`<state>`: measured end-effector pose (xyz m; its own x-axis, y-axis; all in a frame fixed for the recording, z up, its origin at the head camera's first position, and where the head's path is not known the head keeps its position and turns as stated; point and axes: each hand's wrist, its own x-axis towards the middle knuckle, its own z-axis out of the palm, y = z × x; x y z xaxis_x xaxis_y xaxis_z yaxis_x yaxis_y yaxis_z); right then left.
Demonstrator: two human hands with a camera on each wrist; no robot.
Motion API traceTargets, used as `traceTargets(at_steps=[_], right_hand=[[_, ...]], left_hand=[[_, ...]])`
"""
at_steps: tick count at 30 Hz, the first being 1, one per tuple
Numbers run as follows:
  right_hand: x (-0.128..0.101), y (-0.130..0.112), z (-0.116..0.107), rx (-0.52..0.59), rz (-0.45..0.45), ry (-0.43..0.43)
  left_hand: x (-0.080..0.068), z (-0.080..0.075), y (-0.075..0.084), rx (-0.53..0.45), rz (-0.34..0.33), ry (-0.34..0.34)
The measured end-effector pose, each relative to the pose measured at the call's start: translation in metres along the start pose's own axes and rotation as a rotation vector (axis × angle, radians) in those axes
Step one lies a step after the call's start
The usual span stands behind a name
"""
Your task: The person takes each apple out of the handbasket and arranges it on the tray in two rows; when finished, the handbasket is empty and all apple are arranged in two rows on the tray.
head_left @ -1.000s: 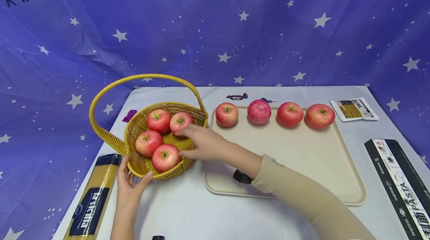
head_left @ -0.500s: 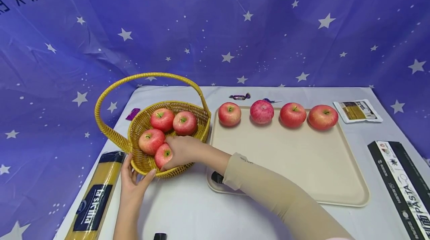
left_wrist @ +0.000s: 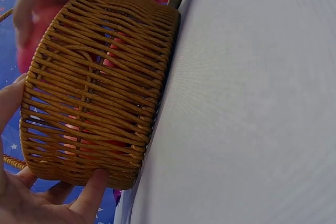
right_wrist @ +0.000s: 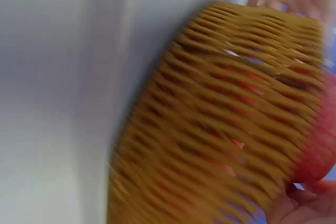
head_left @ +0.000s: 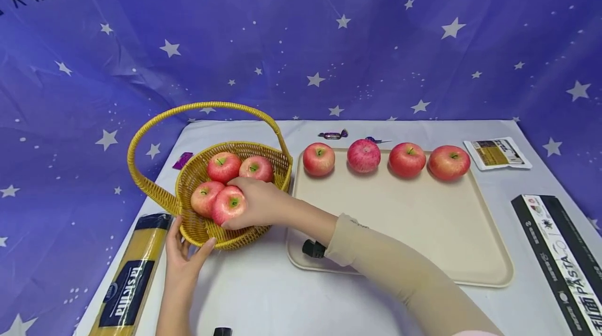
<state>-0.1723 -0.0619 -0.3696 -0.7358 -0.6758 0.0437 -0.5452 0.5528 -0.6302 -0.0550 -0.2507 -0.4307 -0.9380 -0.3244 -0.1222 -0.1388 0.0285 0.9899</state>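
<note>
Apple now sits raised in the right hand, fingers curled round it, lifted from the wicker basket; left hand still steadies the rim, fingers straight.

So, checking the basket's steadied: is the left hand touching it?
Touching. Left wrist view shows the left hand's fingers pressed against the basket's woven wall.

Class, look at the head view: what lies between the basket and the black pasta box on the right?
In the head view, between the basket and the pasta box lies the beige tray, with four apples along its far edge.
</note>
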Motion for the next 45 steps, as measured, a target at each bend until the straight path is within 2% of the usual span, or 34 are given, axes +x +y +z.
traceTargets(at_steps=[3,8,12,15,19,24,27,32,41,43,45], right_hand=[[-0.024,-0.005,-0.028,0.127,-0.016,0.077],[-0.082,-0.002,-0.081,0.288,-0.034,0.187],[-0.135,0.021,-0.119,0.245,0.044,0.292],[-0.177,0.051,-0.14,0.137,0.17,0.389],[-0.23,0.107,-0.157,0.056,0.39,0.437],[-0.286,0.175,-0.163,-0.019,0.655,0.329],[-0.311,0.199,-0.16,-0.059,0.724,0.278],[-0.329,0.214,-0.151,-0.052,0.761,0.252],[-0.325,0.213,-0.142,-0.052,0.758,0.282],[-0.322,0.207,-0.14,-0.109,0.706,0.346],[-0.316,0.2,-0.138,-0.169,0.608,0.451]], left_hand=[[0.0,-0.001,-0.001,0.007,-0.017,0.007],[0.003,-0.001,0.0,0.025,-0.035,0.025],[0.002,0.0,0.0,0.03,-0.041,0.022],[0.0,0.001,-0.001,0.025,-0.043,0.026],[-0.003,0.0,-0.002,0.011,-0.024,0.038],[-0.002,0.001,-0.002,-0.006,-0.002,0.034],[-0.001,0.002,-0.001,-0.003,-0.015,0.035],[0.0,0.002,-0.001,-0.006,-0.026,0.039],[0.001,0.002,-0.002,0.005,-0.046,0.024],[0.001,0.002,-0.002,0.022,-0.055,0.028],[0.0,0.002,-0.002,0.03,-0.058,0.031]])
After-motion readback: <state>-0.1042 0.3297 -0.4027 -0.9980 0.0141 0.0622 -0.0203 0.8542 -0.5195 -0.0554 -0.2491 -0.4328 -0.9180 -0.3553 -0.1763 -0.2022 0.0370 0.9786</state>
